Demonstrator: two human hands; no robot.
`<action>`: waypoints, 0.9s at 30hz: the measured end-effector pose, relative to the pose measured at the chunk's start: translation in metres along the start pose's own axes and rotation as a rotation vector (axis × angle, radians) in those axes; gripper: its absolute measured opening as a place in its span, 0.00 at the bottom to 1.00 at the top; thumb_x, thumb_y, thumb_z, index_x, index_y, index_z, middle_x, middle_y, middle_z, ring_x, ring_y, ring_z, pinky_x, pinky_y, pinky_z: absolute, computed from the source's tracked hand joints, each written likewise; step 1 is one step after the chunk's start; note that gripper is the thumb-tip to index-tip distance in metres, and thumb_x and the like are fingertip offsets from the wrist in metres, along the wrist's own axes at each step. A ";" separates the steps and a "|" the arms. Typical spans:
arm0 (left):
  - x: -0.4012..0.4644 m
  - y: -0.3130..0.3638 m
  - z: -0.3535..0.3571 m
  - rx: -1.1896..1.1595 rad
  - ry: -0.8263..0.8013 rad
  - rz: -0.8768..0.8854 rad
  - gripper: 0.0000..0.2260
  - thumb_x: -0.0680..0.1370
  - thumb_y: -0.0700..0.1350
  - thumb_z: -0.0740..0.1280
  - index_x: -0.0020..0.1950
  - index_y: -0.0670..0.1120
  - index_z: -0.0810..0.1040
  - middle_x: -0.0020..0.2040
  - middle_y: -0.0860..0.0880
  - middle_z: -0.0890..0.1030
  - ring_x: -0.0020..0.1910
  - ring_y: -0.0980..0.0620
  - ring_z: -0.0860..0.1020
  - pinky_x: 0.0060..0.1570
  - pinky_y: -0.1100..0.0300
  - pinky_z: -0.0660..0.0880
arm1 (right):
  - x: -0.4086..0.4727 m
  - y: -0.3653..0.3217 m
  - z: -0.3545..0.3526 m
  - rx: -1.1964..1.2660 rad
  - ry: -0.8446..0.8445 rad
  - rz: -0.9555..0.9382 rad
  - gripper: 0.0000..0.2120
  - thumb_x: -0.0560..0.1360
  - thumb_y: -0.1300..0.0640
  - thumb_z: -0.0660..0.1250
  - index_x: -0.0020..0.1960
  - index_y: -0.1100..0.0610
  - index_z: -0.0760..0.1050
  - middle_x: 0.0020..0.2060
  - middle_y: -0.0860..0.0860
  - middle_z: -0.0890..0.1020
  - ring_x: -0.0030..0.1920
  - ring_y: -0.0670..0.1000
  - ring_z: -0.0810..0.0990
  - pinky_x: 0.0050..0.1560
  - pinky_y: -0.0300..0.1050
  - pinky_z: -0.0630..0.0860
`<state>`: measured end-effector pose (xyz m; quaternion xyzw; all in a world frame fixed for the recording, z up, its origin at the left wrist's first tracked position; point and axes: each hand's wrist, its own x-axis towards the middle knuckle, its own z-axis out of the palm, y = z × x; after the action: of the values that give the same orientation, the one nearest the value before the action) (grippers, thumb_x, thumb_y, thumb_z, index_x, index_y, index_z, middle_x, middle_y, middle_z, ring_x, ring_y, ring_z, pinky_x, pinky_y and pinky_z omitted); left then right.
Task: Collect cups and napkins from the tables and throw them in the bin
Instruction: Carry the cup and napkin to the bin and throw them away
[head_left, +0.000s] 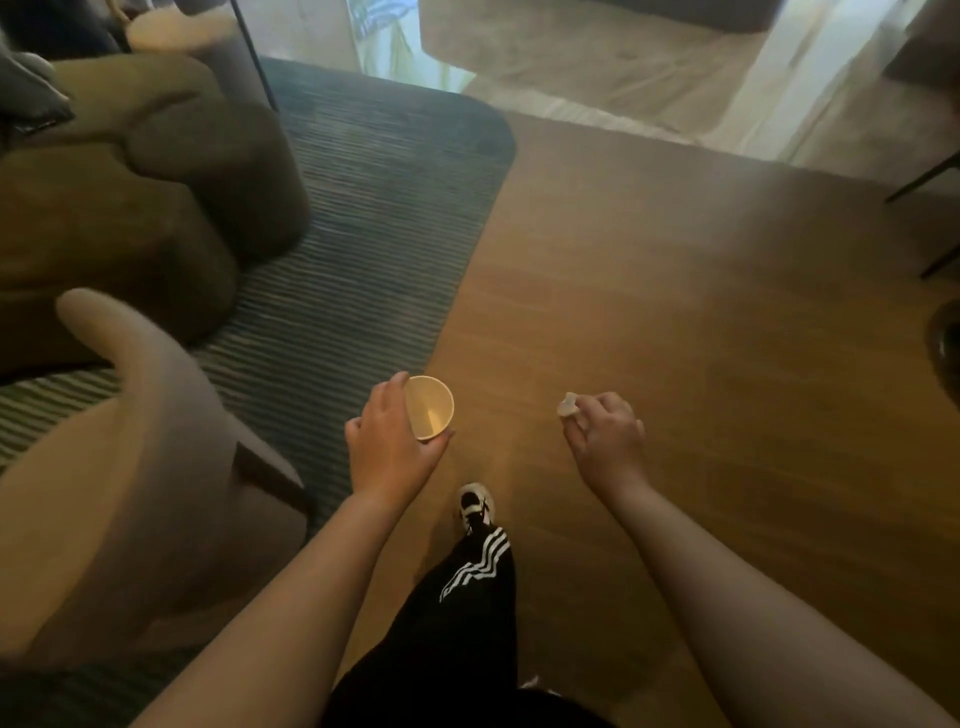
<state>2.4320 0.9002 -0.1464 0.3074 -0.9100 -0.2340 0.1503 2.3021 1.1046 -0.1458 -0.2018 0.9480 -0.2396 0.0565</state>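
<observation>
My left hand (389, 441) grips a pale paper cup (430, 408) from the side, its open mouth tipped toward me and nothing visible inside. My right hand (605, 434) is closed around a small crumpled white napkin (567, 405), which pokes out past my fingers. Both hands are held out in front of me above a wooden floor (675, 312). No bin is in view.
A beige curved armchair (119, 493) stands close on my left, with dark olive sofas (130, 208) behind it on a striped grey rug (374, 234). Dark chair legs (935, 218) show at the far right. My leg and shoe (475, 506) are below my hands.
</observation>
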 end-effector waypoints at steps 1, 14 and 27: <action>0.033 0.001 0.011 0.000 -0.006 -0.008 0.36 0.68 0.57 0.73 0.70 0.47 0.63 0.65 0.47 0.71 0.61 0.48 0.71 0.59 0.47 0.64 | 0.037 -0.001 0.004 -0.001 -0.010 -0.002 0.13 0.78 0.51 0.62 0.57 0.56 0.77 0.53 0.54 0.76 0.56 0.56 0.72 0.54 0.50 0.65; 0.403 0.047 0.066 0.007 -0.017 -0.070 0.36 0.68 0.57 0.74 0.70 0.46 0.64 0.64 0.47 0.71 0.60 0.47 0.72 0.58 0.45 0.66 | 0.428 -0.052 -0.015 -0.050 -0.051 -0.068 0.12 0.78 0.51 0.61 0.56 0.56 0.77 0.51 0.54 0.76 0.53 0.55 0.72 0.52 0.49 0.66; 0.807 0.100 0.168 0.007 0.020 -0.176 0.37 0.68 0.56 0.75 0.70 0.46 0.63 0.64 0.47 0.70 0.60 0.46 0.71 0.59 0.46 0.70 | 0.878 -0.066 0.015 -0.010 -0.072 -0.259 0.10 0.76 0.51 0.62 0.53 0.55 0.77 0.47 0.51 0.76 0.48 0.53 0.73 0.46 0.46 0.66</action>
<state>1.6955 0.5181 -0.1316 0.3891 -0.8788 -0.2399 0.1369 1.5282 0.6855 -0.1362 -0.3311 0.9126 -0.2326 0.0580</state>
